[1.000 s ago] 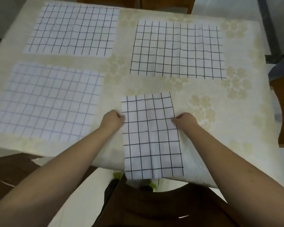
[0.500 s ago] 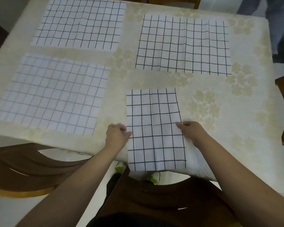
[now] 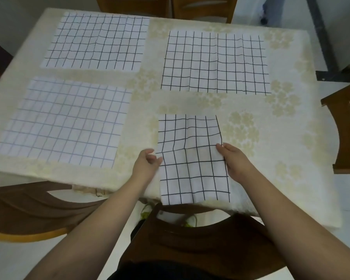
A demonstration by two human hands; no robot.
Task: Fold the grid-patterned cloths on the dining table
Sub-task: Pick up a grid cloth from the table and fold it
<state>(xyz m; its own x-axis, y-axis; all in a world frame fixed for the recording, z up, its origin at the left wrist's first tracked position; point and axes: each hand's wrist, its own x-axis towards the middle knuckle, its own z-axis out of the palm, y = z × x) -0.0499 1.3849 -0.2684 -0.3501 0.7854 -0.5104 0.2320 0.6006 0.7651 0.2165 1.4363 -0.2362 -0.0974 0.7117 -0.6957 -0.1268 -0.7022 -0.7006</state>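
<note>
Folded cloth [image 3: 192, 158] lies at 6 o'clock on the tabletop [image 3: 271, 128], near end overhanging. Left hand [image 3: 147, 165] and right hand [image 3: 233, 159] pinch its side edges, fingers closed on fabric. Recommendation: lift both edges evenly, align corners, and keep grid lines square before creasing.

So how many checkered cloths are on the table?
4: far left, far right, near left, and a narrower folded one at the near edge between the hands. None look hidden.
</note>
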